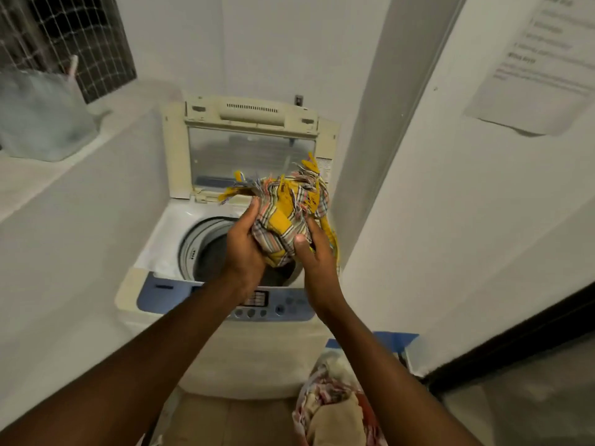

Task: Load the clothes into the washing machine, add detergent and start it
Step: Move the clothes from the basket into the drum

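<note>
A top-loading washing machine (161,294) stands in a narrow white alcove with its lid (251,156) raised. The round drum opening (206,249) looks dark inside. Above that opening I hold a bunched yellow plaid cloth with fringes (286,214). My left hand (243,249) grips its left side and my right hand (317,255) grips its right side. The blue control panel (277,307) with buttons runs along the machine's front, partly hidden by my forearms.
A pile of clothes (335,403) lies on the floor at the lower right, beside a blue-rimmed container (396,338). A ledge on the left carries a translucent bag (42,117). White walls close in on both sides, and a paper notice (541,59) hangs on the right wall.
</note>
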